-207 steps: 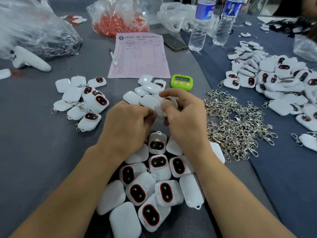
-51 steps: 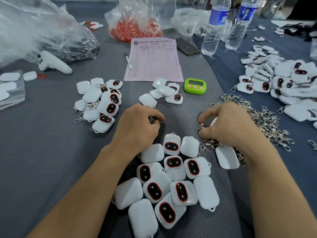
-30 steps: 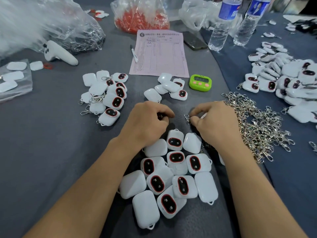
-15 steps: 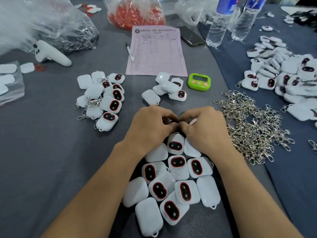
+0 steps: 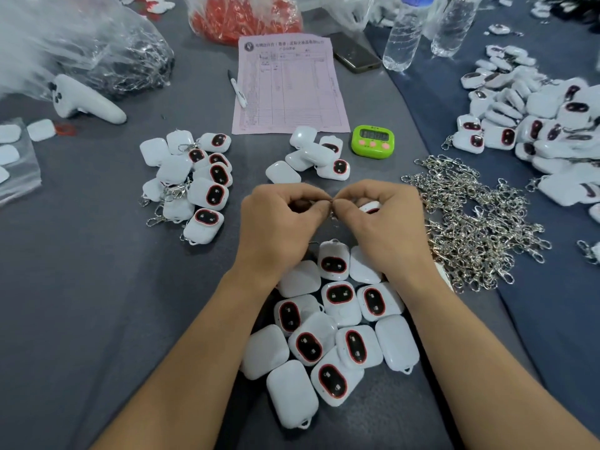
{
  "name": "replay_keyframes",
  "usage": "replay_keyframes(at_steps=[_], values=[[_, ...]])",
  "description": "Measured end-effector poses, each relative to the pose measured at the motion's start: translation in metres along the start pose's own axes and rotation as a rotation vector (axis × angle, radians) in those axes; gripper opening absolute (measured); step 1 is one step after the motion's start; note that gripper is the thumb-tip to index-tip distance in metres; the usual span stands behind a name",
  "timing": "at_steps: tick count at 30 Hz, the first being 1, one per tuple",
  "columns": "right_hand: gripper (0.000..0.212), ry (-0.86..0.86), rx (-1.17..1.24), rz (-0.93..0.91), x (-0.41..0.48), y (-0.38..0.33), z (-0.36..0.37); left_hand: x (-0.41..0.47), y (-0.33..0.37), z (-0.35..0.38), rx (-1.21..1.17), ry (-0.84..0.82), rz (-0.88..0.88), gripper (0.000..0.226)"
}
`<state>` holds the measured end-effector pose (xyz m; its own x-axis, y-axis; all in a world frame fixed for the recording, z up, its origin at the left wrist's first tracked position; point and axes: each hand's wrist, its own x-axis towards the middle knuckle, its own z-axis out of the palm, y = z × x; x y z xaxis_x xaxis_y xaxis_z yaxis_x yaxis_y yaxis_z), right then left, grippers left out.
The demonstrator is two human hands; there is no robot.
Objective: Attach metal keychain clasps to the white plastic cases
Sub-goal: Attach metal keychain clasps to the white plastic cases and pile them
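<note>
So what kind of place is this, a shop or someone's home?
Probably a small assembly workshop bench: piles of identical white cases, a heap of loose metal clasps, a pink form and a green timer, with the left hand and right hand pinching a clasp between them.

A single wide-angle camera, worn on the person's head, looks forward and steeply down onto the grey table [image 5: 81, 303]. It sits close over the work. Both forearms enter from the near corners, and the left hand [image 5: 276, 222] and right hand [image 5: 383, 222] meet just above mid-frame, both pinching a small metal clasp [image 5: 331, 203]. The cluster of white plastic cases [image 5: 324, 336] lies almost directly beneath the lens. The far edge of the view takes in the pink form [image 5: 285, 86] and two water bottles [image 5: 402, 37]. The right edge reaches a heap of clasps [image 5: 480, 228], and the left edge reaches a clear plastic bag [image 5: 81, 43].
</note>
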<state>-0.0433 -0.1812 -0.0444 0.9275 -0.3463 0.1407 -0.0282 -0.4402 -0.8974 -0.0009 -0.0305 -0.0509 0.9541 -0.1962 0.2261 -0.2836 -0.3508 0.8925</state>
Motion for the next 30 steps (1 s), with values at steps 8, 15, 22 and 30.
replay_keyframes(at_steps=[8,15,22,30], values=[[0.011,-0.038,0.052,0.015,0.0039,-0.002,0.0028,0.004,0.0031,-0.0035,-0.185,-0.025,-0.131,0.01],[0.014,-0.011,0.032,-0.035,0.0052,0.0015,-0.0027,-0.0009,0.0062,-0.0019,-0.138,-0.102,-0.109,0.008],[0.014,-0.004,-0.046,-0.125,0.0013,-0.0013,-0.0055,0.0,0.0023,-0.0009,-0.117,-0.091,-0.124,0.007],[0.01,-0.055,0.156,0.022,0.0033,0.0017,-0.0025,0.0004,0.0,-0.0046,-0.257,-0.064,-0.162,0.015]])
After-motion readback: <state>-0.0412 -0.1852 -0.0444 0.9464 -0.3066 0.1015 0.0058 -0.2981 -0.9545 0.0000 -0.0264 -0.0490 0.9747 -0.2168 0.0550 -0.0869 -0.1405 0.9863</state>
